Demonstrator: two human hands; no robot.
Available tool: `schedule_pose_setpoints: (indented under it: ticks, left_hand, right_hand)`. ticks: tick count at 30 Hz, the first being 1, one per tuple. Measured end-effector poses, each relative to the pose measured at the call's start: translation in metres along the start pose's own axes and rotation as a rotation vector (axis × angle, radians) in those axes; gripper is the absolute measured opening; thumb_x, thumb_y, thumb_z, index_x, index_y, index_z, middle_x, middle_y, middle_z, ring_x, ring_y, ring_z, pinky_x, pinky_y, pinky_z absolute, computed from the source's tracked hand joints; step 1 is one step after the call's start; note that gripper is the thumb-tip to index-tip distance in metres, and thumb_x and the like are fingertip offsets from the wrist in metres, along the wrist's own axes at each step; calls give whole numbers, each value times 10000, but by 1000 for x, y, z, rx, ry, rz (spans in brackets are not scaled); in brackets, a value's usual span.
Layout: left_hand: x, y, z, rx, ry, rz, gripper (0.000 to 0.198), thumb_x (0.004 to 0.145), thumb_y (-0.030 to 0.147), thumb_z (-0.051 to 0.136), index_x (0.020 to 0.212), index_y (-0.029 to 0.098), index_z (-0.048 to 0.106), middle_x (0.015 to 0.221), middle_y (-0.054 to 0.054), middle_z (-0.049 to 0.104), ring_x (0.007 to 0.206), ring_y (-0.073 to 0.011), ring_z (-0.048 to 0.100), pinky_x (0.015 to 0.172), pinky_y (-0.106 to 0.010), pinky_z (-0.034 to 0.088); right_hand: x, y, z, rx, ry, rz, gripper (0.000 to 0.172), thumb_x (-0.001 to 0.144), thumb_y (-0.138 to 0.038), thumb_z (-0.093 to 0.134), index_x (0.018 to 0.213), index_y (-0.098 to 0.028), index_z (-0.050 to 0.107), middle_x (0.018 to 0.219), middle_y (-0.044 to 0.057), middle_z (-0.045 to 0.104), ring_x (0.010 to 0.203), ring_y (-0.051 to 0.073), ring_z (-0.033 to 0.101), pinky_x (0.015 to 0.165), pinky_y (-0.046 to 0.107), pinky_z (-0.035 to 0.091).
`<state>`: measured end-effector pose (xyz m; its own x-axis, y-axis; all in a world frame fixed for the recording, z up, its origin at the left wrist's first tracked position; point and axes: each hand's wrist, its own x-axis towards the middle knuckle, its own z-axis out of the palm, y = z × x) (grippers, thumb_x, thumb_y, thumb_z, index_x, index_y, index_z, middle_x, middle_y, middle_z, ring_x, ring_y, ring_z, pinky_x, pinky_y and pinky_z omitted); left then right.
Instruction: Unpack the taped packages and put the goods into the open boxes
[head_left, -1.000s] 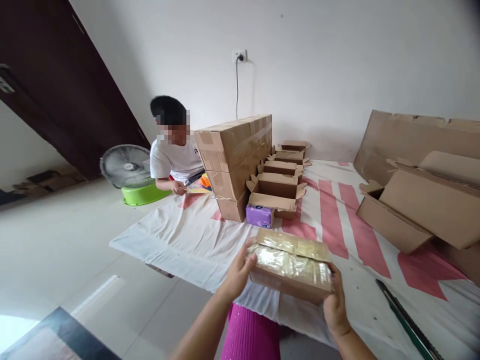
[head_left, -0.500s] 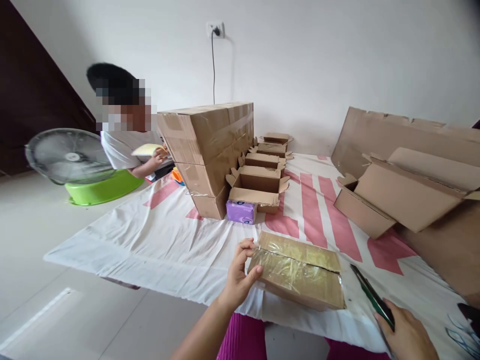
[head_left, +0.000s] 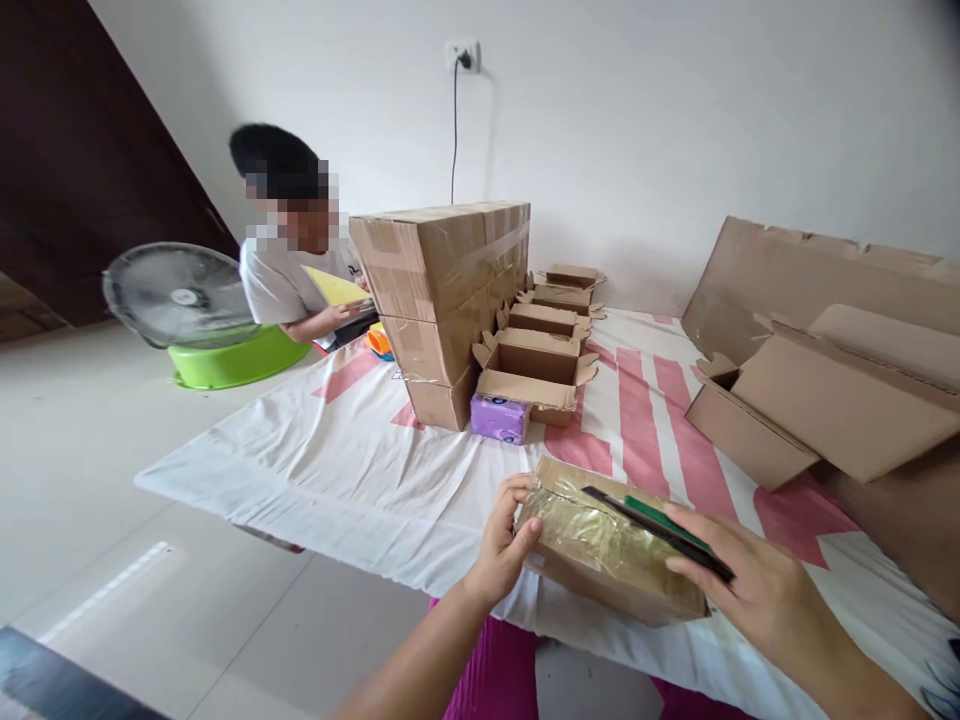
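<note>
A small cardboard box (head_left: 600,560) wrapped in clear tape lies on the white and pink sheet (head_left: 360,470) in front of me. My left hand (head_left: 504,542) grips its left end, fingers curled over the edge. My right hand (head_left: 750,585) is closed on a long green and black utility knife (head_left: 652,518), held flat over the top of the box with the tip pointing left.
A stack of sealed cartons (head_left: 446,300) stands mid-sheet, with a row of open small boxes (head_left: 540,355) and a purple packet (head_left: 499,418) beside it. Flattened cardboard and an open carton (head_left: 817,400) lie at right. Another person (head_left: 300,270) sits behind, near a fan (head_left: 180,295) and green basin (head_left: 236,360).
My right hand let go of the box, took the knife from the sheet at right and brought it over the box top. My left hand kept its hold.
</note>
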<state>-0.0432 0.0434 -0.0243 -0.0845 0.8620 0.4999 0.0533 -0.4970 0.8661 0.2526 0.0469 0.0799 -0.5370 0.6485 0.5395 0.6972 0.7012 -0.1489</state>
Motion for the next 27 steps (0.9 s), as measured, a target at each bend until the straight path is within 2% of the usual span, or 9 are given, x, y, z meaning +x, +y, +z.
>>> schedule_pose_setpoints:
  ticks: [3,9,14,22,27]
  left_hand:
    - [-2,1,0,-5,-11,-1,280,942,472,517,1015,212,588,1166,-98,531,1182,-266,482,1062,-425,352]
    - [-2,0,-2,-2,-14,-11,279,948,466,511,1042,212,581,1191,-100,524,1184,-266,487,1050,-419,364]
    - [-2,0,1,-9,1,-15,294,943,474,515,1049,209,588,1194,-104,530,1188,-272,485,1056,-426,357]
    - [-1,2,1,-8,1,-32,298,932,485,528,1035,214,599,1178,-99,531,1189,-277,480,1047,-419,366]
    - [-2,2,0,39,9,-34,275,939,461,521,1036,216,601,1156,-96,530,1160,-266,487,1046,-409,362]
  right_hand:
    - [32,-13,2,-68,-74,-188,338,1004,-336,455,1314,-270,574,1033,34,730,731,153,695,641,285,548]
    - [65,-24,0,-156,-126,-306,320,1010,-270,426,1258,-212,618,798,17,674,581,138,603,531,283,469]
    - [68,-22,-6,-181,-141,-343,304,1010,-256,430,1249,-202,609,797,10,666,591,127,610,521,268,442]
    - [73,-21,8,-150,-200,-335,318,948,-156,511,1246,-222,602,851,6,696,638,136,645,526,274,443]
    - [62,-14,-17,-223,-241,-370,394,908,-67,453,1227,-230,616,804,-4,674,594,142,594,496,293,418]
